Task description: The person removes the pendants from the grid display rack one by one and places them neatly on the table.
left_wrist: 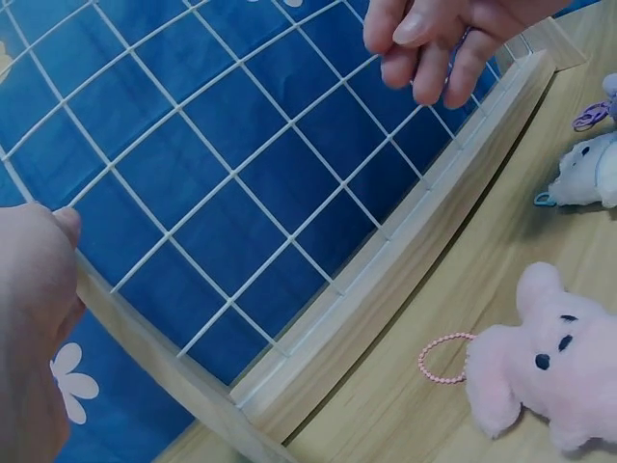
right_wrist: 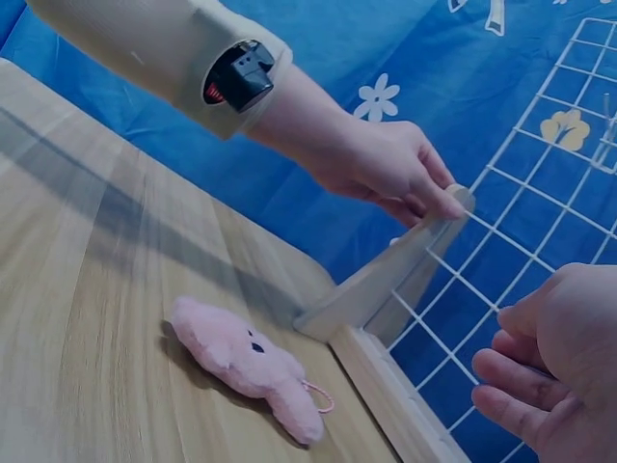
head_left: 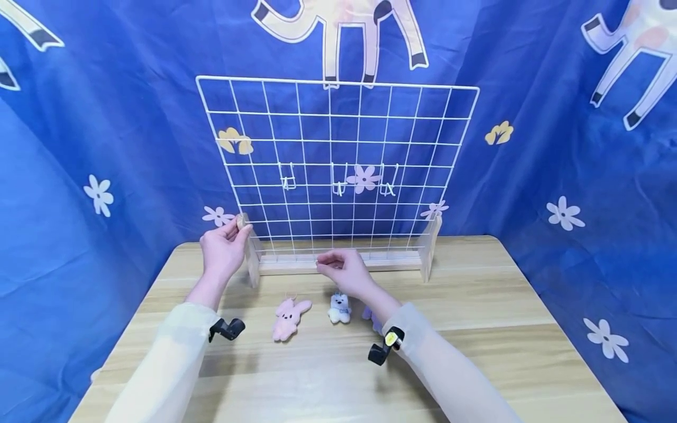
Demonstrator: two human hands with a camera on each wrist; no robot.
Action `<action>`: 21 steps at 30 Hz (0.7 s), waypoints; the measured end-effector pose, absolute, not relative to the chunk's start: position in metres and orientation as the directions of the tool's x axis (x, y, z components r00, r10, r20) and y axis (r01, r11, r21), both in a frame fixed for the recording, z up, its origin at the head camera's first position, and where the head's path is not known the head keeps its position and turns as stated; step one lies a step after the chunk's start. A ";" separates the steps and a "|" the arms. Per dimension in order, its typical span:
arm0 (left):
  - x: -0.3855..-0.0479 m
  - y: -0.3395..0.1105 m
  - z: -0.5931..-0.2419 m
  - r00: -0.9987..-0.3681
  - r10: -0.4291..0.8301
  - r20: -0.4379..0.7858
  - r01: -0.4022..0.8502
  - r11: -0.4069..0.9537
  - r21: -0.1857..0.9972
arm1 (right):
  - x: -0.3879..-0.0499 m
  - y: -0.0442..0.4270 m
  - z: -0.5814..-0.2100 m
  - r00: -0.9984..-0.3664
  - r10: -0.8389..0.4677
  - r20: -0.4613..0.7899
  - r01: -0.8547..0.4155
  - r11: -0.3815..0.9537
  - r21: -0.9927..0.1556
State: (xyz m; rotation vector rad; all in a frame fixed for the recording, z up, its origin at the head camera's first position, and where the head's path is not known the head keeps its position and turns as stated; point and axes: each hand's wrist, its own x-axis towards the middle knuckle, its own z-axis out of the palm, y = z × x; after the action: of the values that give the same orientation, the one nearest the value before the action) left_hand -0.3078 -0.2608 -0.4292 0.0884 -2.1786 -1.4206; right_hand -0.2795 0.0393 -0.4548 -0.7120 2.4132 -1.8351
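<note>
A white wire grid panel (head_left: 296,80) stands in a wooden stand whose crossbar (head_left: 288,267) lies along the table. My left hand (head_left: 222,249) pinches the top of the left wooden side support (right_wrist: 371,289) between thumb and fingers. In front of the lower middle of the grid is my right hand (head_left: 346,271), its fingers loosely bent and nothing seen in them. Whether it touches the wires I cannot tell. Nearer me lie a pink plush rabbit keychain (head_left: 287,320), a white plush bear keychain (head_left: 339,309) and a purple plush (head_left: 372,317), partly hidden by the right wrist.
Three white wire hooks hang on the grid: a left one (head_left: 288,183), a middle one (head_left: 339,188) and a right one (head_left: 388,188). The right wooden support (head_left: 431,249) holds the other side. Behind the wooden table (head_left: 492,329) hangs a blue patterned cloth (head_left: 143,117).
</note>
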 end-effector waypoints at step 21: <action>-0.298 -0.260 -0.438 -0.830 -0.293 0.475 0.280 0.518 0.808 | -0.266 0.092 -0.450 -0.914 -0.290 0.283 -0.340 0.169 -0.925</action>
State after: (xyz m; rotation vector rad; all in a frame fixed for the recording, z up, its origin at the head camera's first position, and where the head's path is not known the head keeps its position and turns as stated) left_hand -0.2984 -0.2595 -0.4384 0.0099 -2.1879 -1.3085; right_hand -0.2662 0.0923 -0.4496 -0.6569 2.4325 -1.9445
